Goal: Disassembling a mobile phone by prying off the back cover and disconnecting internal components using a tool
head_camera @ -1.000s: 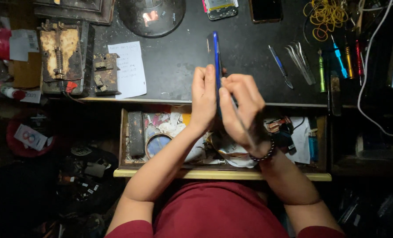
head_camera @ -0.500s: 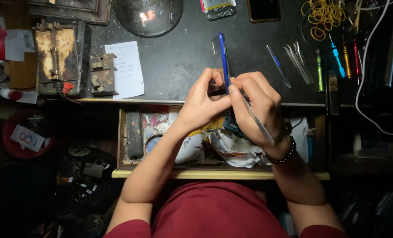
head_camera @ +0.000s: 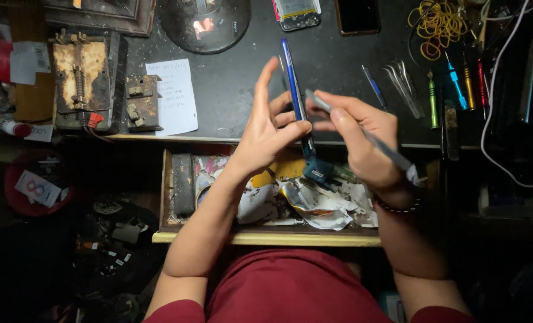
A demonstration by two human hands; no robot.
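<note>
My left hand (head_camera: 265, 133) grips a thin blue-edged phone (head_camera: 291, 73), held edge-on above the dark desk, with the index finger stretched upward. My right hand (head_camera: 362, 142) holds a slim grey tool (head_camera: 388, 151) like a pen. The tool's tip (head_camera: 313, 98) touches the phone's right side, about halfway along it. A small blue part (head_camera: 318, 170) hangs at the phone's lower end, over the open drawer. A dark beaded bracelet (head_camera: 398, 207) circles my right wrist.
The open wooden drawer (head_camera: 266, 239) below holds crumpled scraps and foil. On the desk lie a white note (head_camera: 170, 96), a rusty metal fixture (head_camera: 81, 78), a round lamp base (head_camera: 203, 21), two phones (head_camera: 356, 15), yellow rubber bands (head_camera: 437, 24), tweezers (head_camera: 404, 81) and several screwdrivers (head_camera: 457, 81).
My hands have moved apart and slightly up. The left fingers have spread, the index finger now pointing upward. The grey tool's tip has come up against the phone's side.
</note>
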